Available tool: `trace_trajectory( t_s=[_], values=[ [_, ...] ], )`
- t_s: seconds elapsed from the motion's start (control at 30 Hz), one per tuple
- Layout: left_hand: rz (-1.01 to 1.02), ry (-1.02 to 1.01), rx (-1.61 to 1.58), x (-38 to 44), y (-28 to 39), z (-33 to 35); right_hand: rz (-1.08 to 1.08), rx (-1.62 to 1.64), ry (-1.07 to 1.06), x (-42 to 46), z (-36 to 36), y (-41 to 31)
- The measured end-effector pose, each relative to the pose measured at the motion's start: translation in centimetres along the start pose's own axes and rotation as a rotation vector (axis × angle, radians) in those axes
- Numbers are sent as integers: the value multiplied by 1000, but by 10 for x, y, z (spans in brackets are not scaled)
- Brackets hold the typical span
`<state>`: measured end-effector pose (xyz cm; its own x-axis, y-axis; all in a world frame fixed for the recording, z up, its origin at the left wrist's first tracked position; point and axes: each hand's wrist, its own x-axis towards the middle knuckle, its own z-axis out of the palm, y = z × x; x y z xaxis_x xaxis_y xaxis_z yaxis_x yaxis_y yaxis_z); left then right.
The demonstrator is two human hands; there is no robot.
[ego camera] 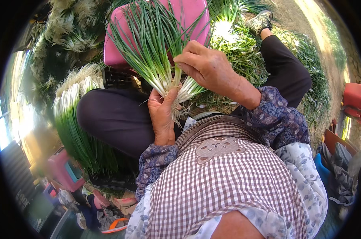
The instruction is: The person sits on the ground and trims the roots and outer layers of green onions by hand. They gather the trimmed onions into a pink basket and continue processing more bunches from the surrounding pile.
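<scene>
My left hand (164,115) grips a bunch of spring onions (156,64) low down, by the white stalks close to the stringy roots. Their green leaves fan upward in front of a pink plastic stool (117,49). With thumb and fingers pinched together, my right hand (209,67) has hold of a spring onion at the right side of the bunch; its fingertips partly hide the spot. Below that hand, more white stalks with green tops (191,89) stick out to the right from the left hand's grip.
A big stack of spring onions (79,119) lies left of my knee on a black crate (108,180). Loose green leaves (243,64) cover the ground at right. Rooted bunches (79,35) are heaped at upper left. A red plastic stool (354,100) stands far right.
</scene>
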<state>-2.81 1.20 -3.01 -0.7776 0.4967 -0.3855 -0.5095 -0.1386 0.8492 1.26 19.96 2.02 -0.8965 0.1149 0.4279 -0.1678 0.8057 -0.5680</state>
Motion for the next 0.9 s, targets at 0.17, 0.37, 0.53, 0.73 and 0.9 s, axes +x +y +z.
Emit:
trace_trajectory(
  t_s=[0.17,0.37,0.53,0.73,0.9],
  values=[
    [122,17,-47,2,-4,5,-57,-202,-199,12,3,17],
    [87,22,12,0,-2,8,-143,-163,-176,-6,-5,13],
    [66,16,-8,1,-3,5,24,600,-560,-41,-24,-19],
    [63,8,27,1,-2,3,94,404,-145,-15,-25,-24],
    [81,10,43,0,-1,4,-88,-100,-170,19,9,1]
  ],
)
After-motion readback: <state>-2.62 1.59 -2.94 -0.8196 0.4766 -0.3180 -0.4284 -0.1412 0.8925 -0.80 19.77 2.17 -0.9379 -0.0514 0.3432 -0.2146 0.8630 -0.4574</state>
